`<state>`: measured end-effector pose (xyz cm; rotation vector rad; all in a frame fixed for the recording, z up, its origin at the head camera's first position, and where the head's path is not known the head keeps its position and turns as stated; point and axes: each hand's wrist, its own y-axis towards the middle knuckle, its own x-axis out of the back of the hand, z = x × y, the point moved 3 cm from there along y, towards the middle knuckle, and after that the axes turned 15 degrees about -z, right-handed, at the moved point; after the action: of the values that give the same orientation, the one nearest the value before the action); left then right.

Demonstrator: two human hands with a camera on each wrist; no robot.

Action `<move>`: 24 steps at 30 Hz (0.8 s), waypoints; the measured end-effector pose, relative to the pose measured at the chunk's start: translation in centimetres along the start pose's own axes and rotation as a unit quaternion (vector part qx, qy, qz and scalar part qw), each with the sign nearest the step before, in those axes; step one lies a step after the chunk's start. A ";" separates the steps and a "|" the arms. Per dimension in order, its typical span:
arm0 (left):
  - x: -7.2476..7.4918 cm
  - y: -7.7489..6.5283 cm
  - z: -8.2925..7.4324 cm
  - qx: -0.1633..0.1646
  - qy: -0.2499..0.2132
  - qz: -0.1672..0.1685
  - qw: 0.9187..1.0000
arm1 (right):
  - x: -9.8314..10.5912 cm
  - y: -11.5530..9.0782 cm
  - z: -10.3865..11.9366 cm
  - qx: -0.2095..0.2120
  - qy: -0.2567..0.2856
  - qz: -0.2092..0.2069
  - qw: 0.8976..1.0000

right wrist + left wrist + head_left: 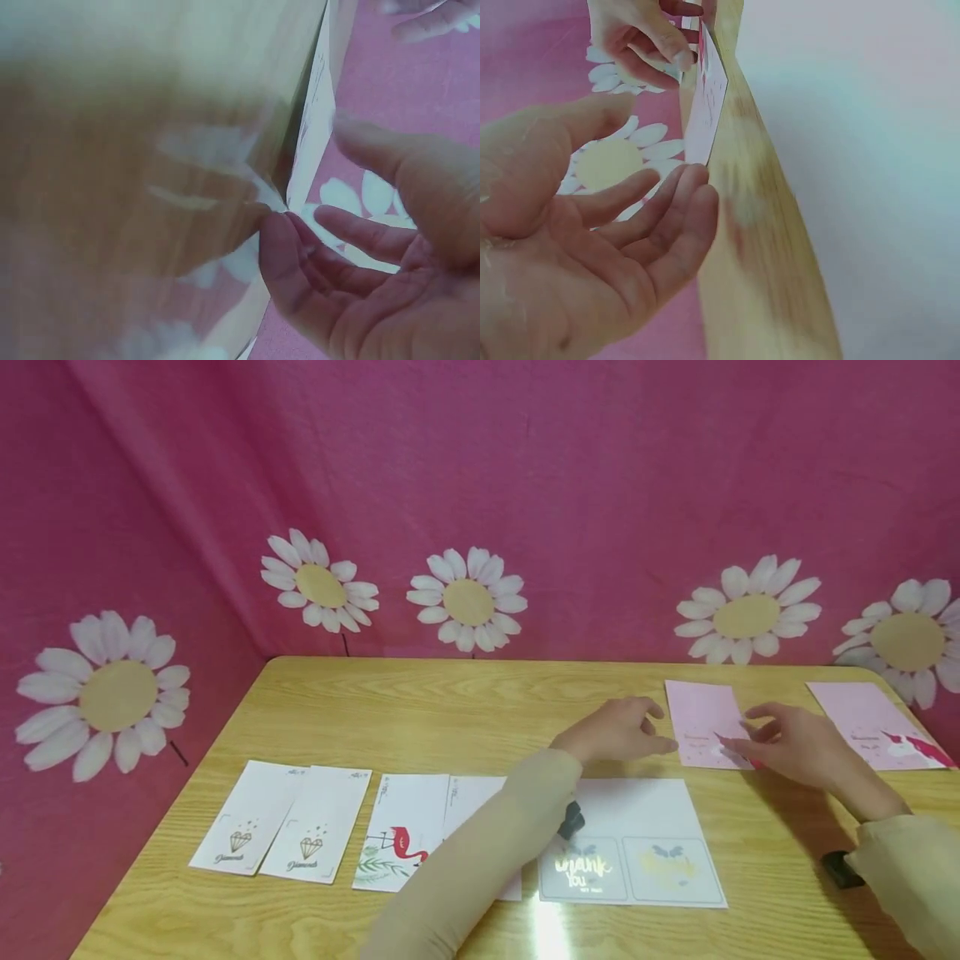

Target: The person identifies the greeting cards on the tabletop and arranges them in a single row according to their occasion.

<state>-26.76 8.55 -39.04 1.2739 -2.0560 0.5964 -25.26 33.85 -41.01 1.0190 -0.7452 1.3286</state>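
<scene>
A pale pink card (701, 718) with small print and a unicorn at its lower right lies at the table's back right, between the two hands. My left hand (618, 732) reaches to its left edge, fingers loosely bent and thumb apart. In the left wrist view, that hand's fingertips are close to the card's near end (711, 112); touch cannot be told. My right hand (798, 750) covers the card's lower right part. The right wrist view shows the right fingertips at the card's edge (313, 135), the thumb spread away from it.
Another pink unicorn card (862, 714) lies farther right. Nearer stand white thank-you cards (648, 802) with gold lettering, flamingo cards (408, 802) partly under the left sleeve, and two diamond cards (330, 802) at left. A pink daisy-patterned curtain (585, 510) hangs behind the wooden table (450, 710).
</scene>
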 end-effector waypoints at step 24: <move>-1.2 2.9 2.3 0.247 -0.376 -0.133 0.883 | -2.5 2.6 4.3 0.045 0.020 0.022 0.999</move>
<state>-29.65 9.01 -41.67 2.3404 -2.3197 0.5679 -27.62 28.76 -41.11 1.0505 -0.6866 1.4272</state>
